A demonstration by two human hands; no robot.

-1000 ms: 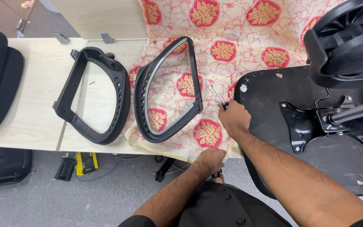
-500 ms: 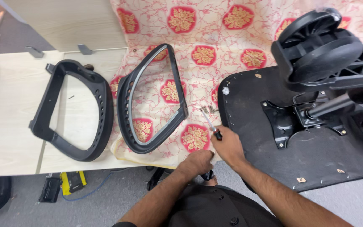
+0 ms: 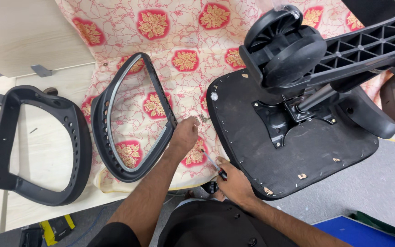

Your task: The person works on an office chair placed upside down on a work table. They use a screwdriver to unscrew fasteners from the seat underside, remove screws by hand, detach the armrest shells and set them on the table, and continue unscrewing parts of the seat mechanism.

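Gripping a screwdriver (image 3: 215, 165) in the right hand (image 3: 235, 183), fingers closed around its dark handle near the table edge, with the thin metal shaft pointing up and left over the cloth (image 3: 193, 41). Left hand (image 3: 184, 135) is further up, fingers curled down onto the cloth right by some small metal bits (image 3: 201, 120). Can't really tell if it's pinching one or just resting on them, too small to see.

Both hands sit in the gap between two big parts. On the left side of them is a black frame (image 3: 131, 116) with a pale inner rim, lying on the red flowered cloth. On the right is an upside-down seat (image 3: 298, 155), black fabric underside stapled round the edge, its near edge just beside the right hand. A metal plate (image 3: 275, 120) sits on it, with the column and a caster (image 3: 282, 45) sticking up toward the camera.

Further left, well apart from the hands, a second frame (image 3: 33, 146) lies on the bare wood table (image 3: 42, 41).
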